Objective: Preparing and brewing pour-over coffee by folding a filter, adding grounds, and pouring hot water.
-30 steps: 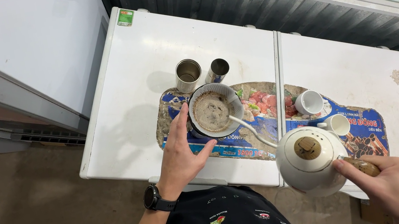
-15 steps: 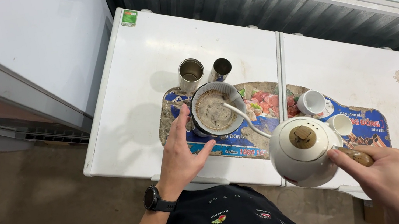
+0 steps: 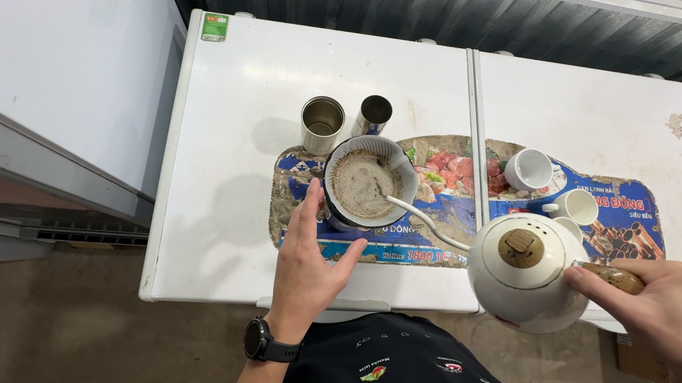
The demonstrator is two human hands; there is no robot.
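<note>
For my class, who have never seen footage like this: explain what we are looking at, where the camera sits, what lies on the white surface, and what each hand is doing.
There is no machine here: a person works with two bare hands, and the single camera is worn on the person's head, looking straight down. That is why you see arms and a black shirt at the bottom edge.

The white surface looks like the lids of a chest freezer, with a worn colourful sticker across them. On it stand two metal cans, two small white cups and a white paper-lined filter cone with wet brown grounds inside.

The left hand, with a dark wristwatch, rests against the side of the filter cone. The right hand grips the wooden handle of a cream kettle, whose thin spout reaches into the cone.
</note>
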